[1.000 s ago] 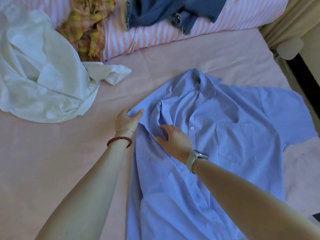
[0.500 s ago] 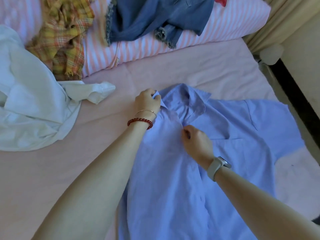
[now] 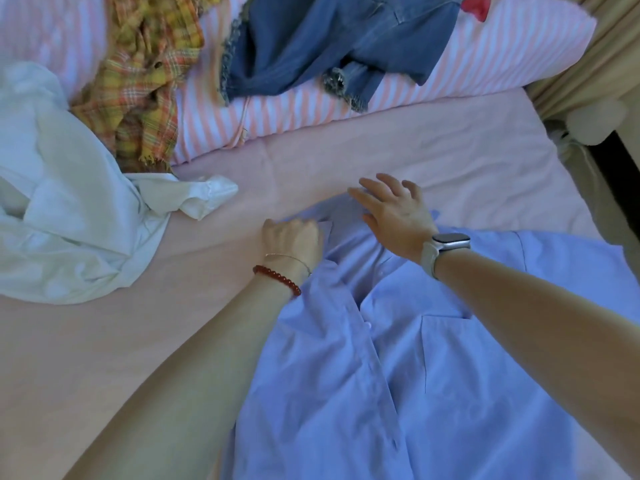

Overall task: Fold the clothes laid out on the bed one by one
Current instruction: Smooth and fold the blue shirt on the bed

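A light blue button-up shirt lies front up on the pink bed sheet, its collar toward the pillows. My left hand, with a red bead bracelet at the wrist, has its fingers curled on the shirt's left shoulder edge by the collar. My right hand, with a watch on the wrist, hovers with fingers spread over the collar, which it hides. The shirt's right sleeve spreads out toward the bed's right edge.
A crumpled white garment lies at the left. A yellow plaid cloth and a blue denim garment rest on the pink striped pillow at the back. A beige curtain hangs at the right.
My right hand let go of the shirt front and moved up over the collar with its fingers spread. My left hand stays curled at the shoulder edge. The view tilted closer.
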A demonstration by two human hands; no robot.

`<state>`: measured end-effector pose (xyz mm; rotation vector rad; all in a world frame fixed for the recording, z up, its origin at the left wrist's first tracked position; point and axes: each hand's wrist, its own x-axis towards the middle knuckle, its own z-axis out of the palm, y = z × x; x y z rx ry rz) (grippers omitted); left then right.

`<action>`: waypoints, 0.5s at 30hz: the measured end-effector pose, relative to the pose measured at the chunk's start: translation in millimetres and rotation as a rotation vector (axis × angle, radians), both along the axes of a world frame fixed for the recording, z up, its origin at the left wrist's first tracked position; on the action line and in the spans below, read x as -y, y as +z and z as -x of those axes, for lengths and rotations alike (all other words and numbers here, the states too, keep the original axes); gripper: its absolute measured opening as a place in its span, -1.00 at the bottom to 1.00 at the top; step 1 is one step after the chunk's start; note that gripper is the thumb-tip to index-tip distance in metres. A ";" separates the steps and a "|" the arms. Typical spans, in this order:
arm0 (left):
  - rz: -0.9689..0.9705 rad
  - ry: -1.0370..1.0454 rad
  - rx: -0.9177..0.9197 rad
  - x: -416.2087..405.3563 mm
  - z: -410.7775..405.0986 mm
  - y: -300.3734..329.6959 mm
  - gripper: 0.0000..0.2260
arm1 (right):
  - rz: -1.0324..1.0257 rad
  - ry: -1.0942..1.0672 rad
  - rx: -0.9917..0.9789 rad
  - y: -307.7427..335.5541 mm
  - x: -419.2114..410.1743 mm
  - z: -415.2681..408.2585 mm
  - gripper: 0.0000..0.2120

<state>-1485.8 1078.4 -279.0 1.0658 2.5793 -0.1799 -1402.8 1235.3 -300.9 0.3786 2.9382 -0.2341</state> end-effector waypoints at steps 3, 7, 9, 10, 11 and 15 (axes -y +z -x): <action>0.090 0.165 -0.001 23.5 5.5 -12.1 -0.66 | -0.048 0.062 0.080 -3.9 -6.0 13.9 -0.64; -0.025 0.243 -0.059 23.7 5.3 -21.3 -0.49 | 0.008 -0.005 -0.032 -3.2 -5.2 17.7 -0.72; -0.146 0.256 0.019 5.1 4.6 -21.7 -0.39 | 0.054 -0.069 -0.140 0.0 -4.9 15.0 -0.76; -0.156 0.256 0.085 -3.4 4.3 -22.6 -0.40 | 0.074 -0.097 -0.179 2.1 -5.7 13.2 -0.78; -0.145 0.254 0.133 -9.5 3.5 -25.0 -0.44 | 0.091 -0.123 -0.206 4.4 -6.8 11.5 -0.79; -0.377 0.276 0.129 5.2 9.8 -22.6 -0.62 | 0.115 -0.212 -0.206 12.9 -15.2 6.7 -0.78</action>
